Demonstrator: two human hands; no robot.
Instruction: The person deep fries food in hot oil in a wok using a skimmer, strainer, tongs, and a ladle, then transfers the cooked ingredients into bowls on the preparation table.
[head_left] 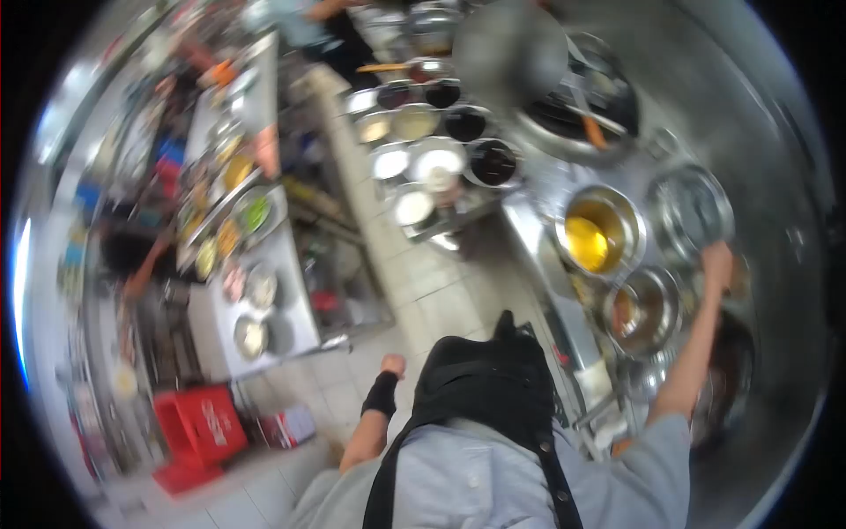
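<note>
My right hand [718,266] reaches to the near rim of a round metal pot [693,214] at the right of the head view. Its fingers look closed, but what they hold, if anything, is hidden. Beside that pot is a metal pot of yellow oil [589,243]. A steel bowl [649,309] sits nearer to me, with something reddish at its side. My left hand [394,366], with a black band at the wrist, hangs over the tiled floor. It looks curled into a fist with nothing visible in it. The picture is blurred.
A large wok [582,106] with an orange-handled tool is at the upper right. Several seasoning containers [438,163] stand on a stand ahead. At left, a counter [291,304] bears bowls of food; a red crate [198,428] is on the floor. Another person [145,256] is at far left.
</note>
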